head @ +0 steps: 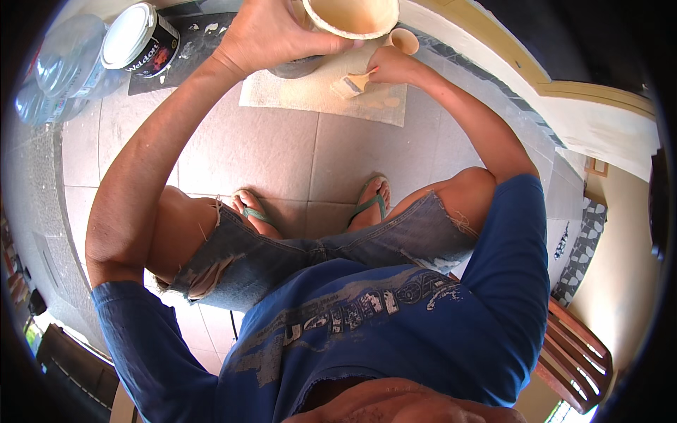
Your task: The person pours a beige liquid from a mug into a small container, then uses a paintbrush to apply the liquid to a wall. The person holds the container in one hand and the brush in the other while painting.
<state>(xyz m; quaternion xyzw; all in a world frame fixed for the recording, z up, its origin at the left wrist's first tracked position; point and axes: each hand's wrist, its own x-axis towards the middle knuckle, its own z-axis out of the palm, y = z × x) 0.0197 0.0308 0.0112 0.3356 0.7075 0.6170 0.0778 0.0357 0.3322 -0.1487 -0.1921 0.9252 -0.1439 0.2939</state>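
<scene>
At the top of the head view, my left hand [280, 34] grips a round pot [354, 15] by its side, thumb along the rim. Its inside is cream-coloured, and the picture's edge cuts off part of it. My right hand [392, 66] holds a flat paintbrush [353, 84], bristles pointing left and down above a woven cloth [317, 100] marked with pale stains. Just behind that hand is a smaller cup-like pot [404, 41]. Below the held pot sits a dark rounded container [297, 67], mostly hidden.
A lidded Weldon tub [140, 39] stands on a dark paint-spotted mat [185, 50] at upper left. Large clear plastic bottles [69, 61] are beside it. A wall [597, 119] curves along the right, and a wooden chair [574, 354] is at lower right. Tiles [248, 143] cover the floor.
</scene>
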